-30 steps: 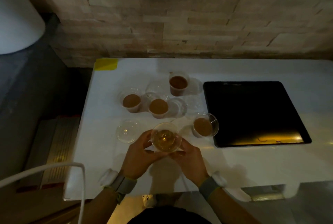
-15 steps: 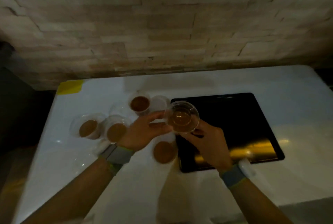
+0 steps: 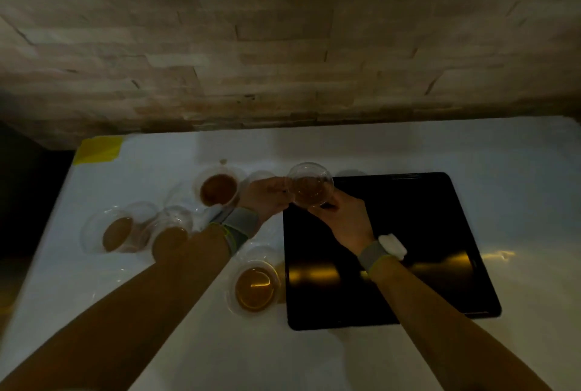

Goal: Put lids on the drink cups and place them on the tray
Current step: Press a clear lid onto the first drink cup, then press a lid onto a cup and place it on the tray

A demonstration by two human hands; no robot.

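A clear cup of brown drink with a domed lid [image 3: 309,184] is held between my left hand [image 3: 267,199] and my right hand [image 3: 341,217], over the far left corner of the black tray [image 3: 424,217]. Whether the cup touches the tray I cannot tell. Open cups of brown drink stand on the white table: one at the back [image 3: 218,190], two at the left [image 3: 117,233] [image 3: 169,241], one by the tray's left edge [image 3: 256,288]. The tray's surface holds nothing else.
The white table [image 3: 518,186] runs along a stone wall [image 3: 283,45]. A yellow tape patch [image 3: 99,149] marks its far left corner. Clear loose lids [image 3: 143,211] lie among the left cups, blurred. Dark floor lies beyond the table's left edge.
Both hands carried the lidded cup from the table's front, away from me and to the right, to the tray's far left corner. The camera view has shifted right and forward.
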